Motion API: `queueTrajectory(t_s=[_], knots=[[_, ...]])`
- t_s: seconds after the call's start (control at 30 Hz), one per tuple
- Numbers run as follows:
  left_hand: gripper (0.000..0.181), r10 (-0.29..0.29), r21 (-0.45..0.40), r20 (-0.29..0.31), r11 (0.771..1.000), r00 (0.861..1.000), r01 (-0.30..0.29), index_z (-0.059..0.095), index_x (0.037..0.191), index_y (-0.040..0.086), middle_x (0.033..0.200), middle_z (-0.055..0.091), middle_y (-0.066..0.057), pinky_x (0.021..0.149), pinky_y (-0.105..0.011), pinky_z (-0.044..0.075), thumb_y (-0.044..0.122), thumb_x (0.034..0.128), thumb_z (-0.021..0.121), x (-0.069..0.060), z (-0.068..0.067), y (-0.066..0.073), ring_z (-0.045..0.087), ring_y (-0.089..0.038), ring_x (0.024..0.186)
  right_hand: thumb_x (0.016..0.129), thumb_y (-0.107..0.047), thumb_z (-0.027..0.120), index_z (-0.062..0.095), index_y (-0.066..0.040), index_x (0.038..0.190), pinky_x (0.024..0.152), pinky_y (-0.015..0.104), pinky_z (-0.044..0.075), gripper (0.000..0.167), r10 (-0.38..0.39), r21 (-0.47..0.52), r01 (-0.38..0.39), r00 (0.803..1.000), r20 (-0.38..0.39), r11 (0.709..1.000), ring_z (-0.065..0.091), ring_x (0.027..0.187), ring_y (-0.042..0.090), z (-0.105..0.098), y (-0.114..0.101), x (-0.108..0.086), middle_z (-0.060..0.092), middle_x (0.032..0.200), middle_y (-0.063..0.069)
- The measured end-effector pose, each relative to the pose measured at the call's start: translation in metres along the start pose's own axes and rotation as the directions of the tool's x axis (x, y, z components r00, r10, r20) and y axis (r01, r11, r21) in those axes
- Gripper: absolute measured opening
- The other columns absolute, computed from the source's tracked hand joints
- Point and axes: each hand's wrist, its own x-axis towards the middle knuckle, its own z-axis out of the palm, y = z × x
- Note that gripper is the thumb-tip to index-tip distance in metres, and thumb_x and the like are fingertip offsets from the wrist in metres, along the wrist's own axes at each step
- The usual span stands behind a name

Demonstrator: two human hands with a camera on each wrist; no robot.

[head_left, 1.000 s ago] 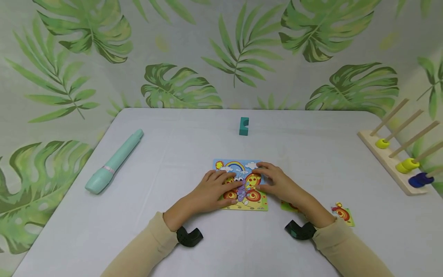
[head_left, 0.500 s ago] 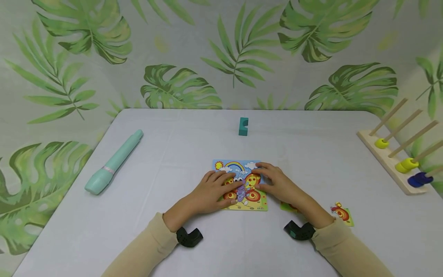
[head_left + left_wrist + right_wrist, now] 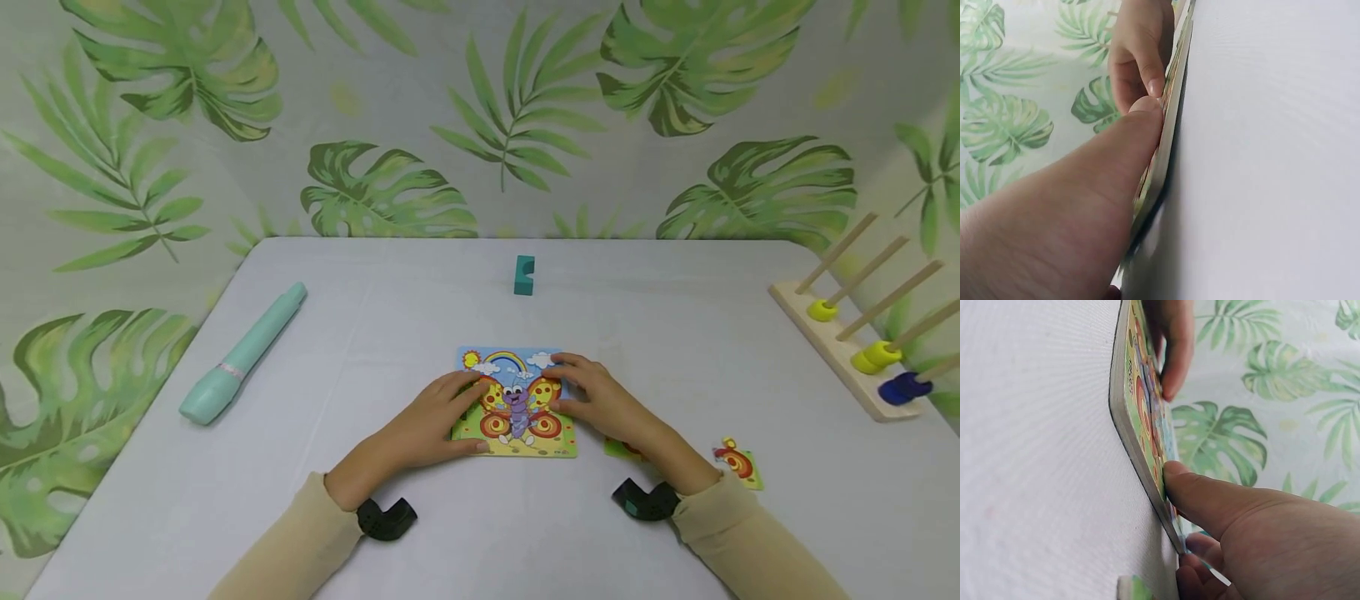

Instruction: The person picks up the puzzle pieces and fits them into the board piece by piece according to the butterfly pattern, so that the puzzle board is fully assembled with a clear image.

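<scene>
A butterfly jigsaw puzzle (image 3: 517,417) in a flat board lies in the middle of the white table, its picture filled in. My left hand (image 3: 420,425) is at the board's left side, fingers extended over the picture and thumb along the lower left part. In the left wrist view the left thumb (image 3: 1129,134) lies along the board's face. My right hand (image 3: 603,400) holds the right edge; in the right wrist view its thumb (image 3: 1204,494) is on the face and other fingers are curled by the edge. Part of a green puzzle piece (image 3: 624,450) shows beside the right wrist.
Another puzzle piece (image 3: 738,464) in red and green lies right of the right wrist. A teal notched block (image 3: 523,275) stands at the back, a mint-green microphone-shaped thing (image 3: 243,354) at the left. A wooden peg stand (image 3: 843,346) with yellow and blue beads is at the right.
My left hand has drawn back left and its fingers have come off the middle of the butterfly, leaving more of the picture visible. The right hand has stayed at the right edge.
</scene>
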Motion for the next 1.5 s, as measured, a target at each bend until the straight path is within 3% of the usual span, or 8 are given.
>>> queueTrajectory(t_s=[0.13,0.3,0.53,0.63,0.83,1.0,1.2,1.5], knots=[[0.088,-0.050,-0.016,0.000,0.999,0.999,0.050,0.025,0.142,0.011,0.146,0.020,-0.004,0.105,-0.034,0.016,0.067,0.0780,0.046,-0.015,-0.003,-0.003,0.014,-0.018,0.132,0.082,-0.025,0.066,0.053,-0.011,0.125,0.096,0.055,0.027,0.047,-0.004,-0.005,0.004,1.000,-0.005,1.000,0.027,0.124,0.036,0.001,0.000,0.000,0.033,0.139,0.011],[0.090,-0.059,-0.013,-0.005,0.998,0.998,0.059,0.025,0.142,0.008,0.146,0.019,-0.005,0.105,-0.035,0.016,0.066,0.0775,0.049,-0.024,-0.005,-0.003,0.016,-0.021,0.132,0.082,-0.026,0.066,0.053,-0.012,0.125,0.096,0.055,0.027,0.047,-0.003,-0.015,0.002,1.000,-0.007,1.000,0.027,0.124,0.036,0.001,-0.001,0.000,0.033,0.139,0.011],[0.087,-0.062,-0.010,-0.011,0.998,0.998,0.062,0.028,0.141,0.010,0.146,0.021,-0.003,0.105,-0.033,0.015,0.066,0.0780,0.048,-0.024,-0.006,-0.003,0.018,-0.021,0.131,0.085,-0.025,0.063,0.048,-0.010,0.129,0.096,0.051,0.031,0.049,0.022,0.046,-0.023,1.000,0.016,0.999,0.027,0.126,0.034,-0.011,-0.013,-0.004,0.031,0.139,0.012],[0.087,-0.071,-0.012,-0.005,0.997,0.997,0.071,0.028,0.141,0.011,0.146,0.021,-0.002,0.105,-0.033,0.015,0.067,0.0776,0.048,-0.024,-0.006,-0.003,0.017,-0.020,0.132,0.086,-0.024,0.062,0.046,-0.008,0.130,0.093,0.048,0.036,0.049,-0.011,0.070,0.011,1.000,-0.008,0.998,0.032,0.124,0.031,-0.022,-0.021,-0.012,0.034,0.137,0.011],[0.086,-0.089,-0.024,0.002,0.996,0.996,0.089,0.029,0.141,0.011,0.146,0.021,-0.002,0.105,-0.034,0.015,0.065,0.0773,0.050,-0.024,-0.006,-0.002,0.016,-0.020,0.132,0.084,-0.031,0.062,0.043,-0.010,0.131,0.092,0.049,0.036,0.055,-0.068,0.001,0.068,0.996,-0.054,0.998,0.035,0.122,0.028,-0.040,-0.026,-0.038,0.039,0.134,0.007],[0.085,-0.089,-0.029,0.002,0.996,0.996,0.089,0.030,0.141,0.010,0.146,0.021,-0.002,0.105,-0.035,0.014,0.063,0.0775,0.053,-0.024,-0.007,-0.002,0.017,-0.021,0.132,0.078,-0.032,0.070,0.038,-0.008,0.134,0.091,0.053,0.035,0.069,-0.013,-0.012,0.013,0.999,-0.040,1.000,0.034,0.122,0.032,-0.043,-0.020,-0.061,0.037,0.135,0.009],[0.085,-0.087,-0.025,0.001,0.996,0.996,0.087,0.030,0.140,0.011,0.146,0.021,-0.002,0.105,-0.035,0.015,0.062,0.0776,0.053,-0.024,-0.007,-0.002,0.017,-0.020,0.132,0.069,-0.036,0.076,0.032,-0.009,0.137,0.080,0.048,0.045,0.085,0.042,-0.019,-0.043,0.999,-0.020,0.999,0.038,0.115,0.032,-0.040,-0.004,-0.079,0.035,0.134,0.008],[0.086,-0.082,-0.017,0.003,0.996,0.997,0.082,0.030,0.141,0.012,0.146,0.021,-0.002,0.105,-0.035,0.016,0.066,0.0773,0.050,-0.024,-0.005,-0.005,0.017,-0.020,0.132,0.064,-0.051,0.074,0.034,-0.005,0.135,0.091,0.051,0.034,0.093,0.052,-0.123,-0.051,0.999,0.002,0.991,0.039,0.114,0.029,-0.033,0.015,-0.085,0.042,0.128,0.011]])
